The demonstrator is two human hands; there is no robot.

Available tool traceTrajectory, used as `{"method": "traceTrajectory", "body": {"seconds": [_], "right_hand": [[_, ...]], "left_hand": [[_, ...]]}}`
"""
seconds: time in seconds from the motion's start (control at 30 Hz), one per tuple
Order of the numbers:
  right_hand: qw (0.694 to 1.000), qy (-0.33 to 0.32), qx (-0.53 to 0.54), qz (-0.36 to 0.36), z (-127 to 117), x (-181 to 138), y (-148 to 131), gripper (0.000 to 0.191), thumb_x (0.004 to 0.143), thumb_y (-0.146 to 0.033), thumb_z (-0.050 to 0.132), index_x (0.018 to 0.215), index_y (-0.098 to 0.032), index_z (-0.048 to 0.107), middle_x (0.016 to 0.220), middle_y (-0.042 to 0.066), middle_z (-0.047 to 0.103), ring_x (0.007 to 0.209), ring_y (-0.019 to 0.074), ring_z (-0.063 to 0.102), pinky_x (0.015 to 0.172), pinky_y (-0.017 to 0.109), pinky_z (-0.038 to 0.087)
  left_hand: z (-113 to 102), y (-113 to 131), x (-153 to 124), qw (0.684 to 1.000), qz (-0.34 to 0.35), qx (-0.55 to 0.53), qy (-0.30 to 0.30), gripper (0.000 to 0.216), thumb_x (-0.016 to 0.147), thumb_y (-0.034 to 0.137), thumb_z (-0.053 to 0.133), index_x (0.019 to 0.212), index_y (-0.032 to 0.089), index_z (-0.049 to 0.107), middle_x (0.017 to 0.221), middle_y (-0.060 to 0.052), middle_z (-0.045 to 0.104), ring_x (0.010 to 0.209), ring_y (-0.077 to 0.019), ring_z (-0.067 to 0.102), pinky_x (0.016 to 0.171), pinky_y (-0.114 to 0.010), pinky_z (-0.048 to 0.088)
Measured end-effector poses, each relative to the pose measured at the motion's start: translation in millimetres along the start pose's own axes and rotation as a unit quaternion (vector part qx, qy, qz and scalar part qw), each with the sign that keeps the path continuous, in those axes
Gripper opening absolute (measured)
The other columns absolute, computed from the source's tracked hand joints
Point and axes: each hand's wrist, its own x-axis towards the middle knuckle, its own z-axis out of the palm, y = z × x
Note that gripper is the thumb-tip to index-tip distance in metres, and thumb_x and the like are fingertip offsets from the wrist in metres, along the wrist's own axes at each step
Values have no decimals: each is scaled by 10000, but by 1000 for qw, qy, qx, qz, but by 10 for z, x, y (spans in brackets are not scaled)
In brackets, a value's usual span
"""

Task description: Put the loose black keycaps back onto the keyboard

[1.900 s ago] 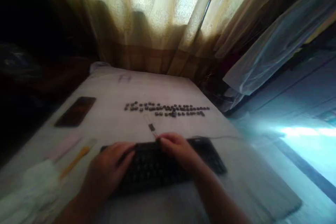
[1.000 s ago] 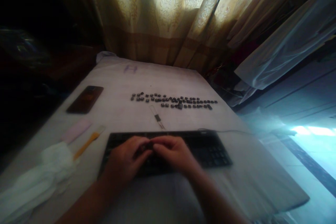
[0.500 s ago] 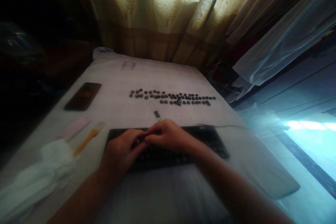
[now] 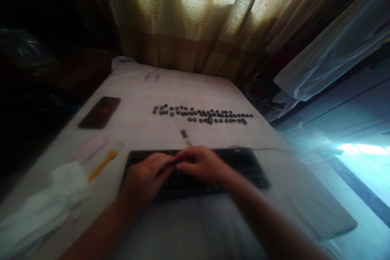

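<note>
A black keyboard (image 4: 250,170) lies in front of me, its middle hidden under my hands. Over its left half, my left hand (image 4: 149,174) is closed, thumb and fingers pinched together. My right hand (image 4: 202,162) is pinched too, its fingertips meeting those of the left. A dark spot shows between the fingertips, too small and blurred to name. Just beyond my right hand lies a wire-looped tool with a dark middle (image 4: 184,133), its near end close to the fingers. Farther back, several loose black keycaps (image 4: 210,120) are spread in uneven rows.
At left lie a phone (image 4: 100,112), a pink block (image 4: 90,148), a brush with an orange handle (image 4: 102,165) and a crumpled white cloth (image 4: 51,199). A cable (image 4: 268,148) runs right from the keyboard. The table's right edge drops off near a curtain (image 4: 198,20) and hanging fabric (image 4: 332,44).
The view has shifted slightly, so everything sits a little farther right and lower. Both hands stay pinched together above the keyboard, with the fingers slightly rearranged.
</note>
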Motion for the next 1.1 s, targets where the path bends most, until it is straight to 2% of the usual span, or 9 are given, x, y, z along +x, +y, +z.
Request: {"method": "traceTrajectory", "body": {"seconds": [0.17, 0.23, 0.3, 0.37, 0.47, 0.53, 0.7, 0.9, 1.1], "right_hand": [[988, 59, -135, -48, 12, -51, -21, 169, 772, -200, 703, 925, -228, 770, 865, 33, 745, 816, 192, 666, 784, 338, 487], [985, 81, -140, -52, 5, -75, -18, 167, 749, -198, 719, 904, -231, 771, 871, 32, 736, 820, 192, 654, 789, 341, 475], [995, 74, -62, -40, -7, -104, 9, 161, 737, -230, 727, 893, -220, 767, 861, 28, 725, 795, 176, 640, 758, 323, 474], [996, 43, 80, -8, -21, -136, 58, 203, 735, -311, 737, 909, -208, 757, 811, 14, 706, 713, 139, 609, 675, 280, 464], [962, 5, 272, 37, -37, -178, 148, 331, 679, -436, 790, 899, -194, 742, 664, -25, 632, 536, 70, 479, 503, 199, 346], [939, -9, 341, 41, -37, -197, 198, 368, 633, -465, 828, 859, -190, 736, 589, -47, 569, 476, 44, 395, 447, 180, 252], [919, -11, 393, 42, -23, -222, 230, 366, 595, -448, 863, 814, -190, 723, 586, -53, 530, 474, 42, 370, 423, 181, 206], [911, -17, 411, 44, -25, -248, 197, 376, 585, -452, 865, 804, -184, 716, 670, -26, 587, 509, 45, 401, 435, 176, 218], [925, 3, 378, 48, -4, -258, 218, 365, 587, -442, 867, 811, -191, 724, 611, -40, 580, 504, 52, 428, 455, 181, 257]], "left_hand": [[30, -1, -20, 999, -31, 5, -21, 171, 944, 303, 532, 1037, 197, 629, 864, -8, 715, 685, -114, 678, 597, -190, 538], [28, -4, -23, 999, -42, 9, -25, 176, 943, 310, 533, 1040, 197, 627, 860, -9, 715, 671, -113, 674, 585, -190, 532], [18, -6, -19, 999, -42, 6, -25, 176, 940, 315, 534, 1033, 200, 630, 855, -9, 714, 668, -113, 673, 588, -192, 533], [5, -6, -11, 999, -41, 3, -18, 175, 933, 324, 543, 1022, 205, 636, 843, -8, 714, 663, -116, 672, 584, -195, 534], [-6, -7, 0, 999, -42, 2, -7, 173, 923, 328, 556, 1012, 211, 646, 838, -8, 721, 652, -119, 676, 576, -196, 540], [-6, -11, 2, 999, -34, 3, 2, 168, 924, 321, 553, 1009, 212, 650, 847, -8, 728, 652, -118, 681, 582, -194, 547], [-5, -23, 0, 1000, -22, 9, 11, 171, 930, 312, 537, 1013, 219, 653, 872, -5, 738, 692, -125, 702, 628, -202, 571], [-9, -34, 13, 999, -2, 31, 24, 177, 941, 316, 523, 1017, 215, 647, 884, -13, 744, 728, -135, 717, 657, -214, 582], [-9, -45, 14, 999, -8, 31, 14, 190, 938, 308, 516, 1014, 213, 663, 901, -21, 751, 758, -147, 723, 671, -227, 584]]}}
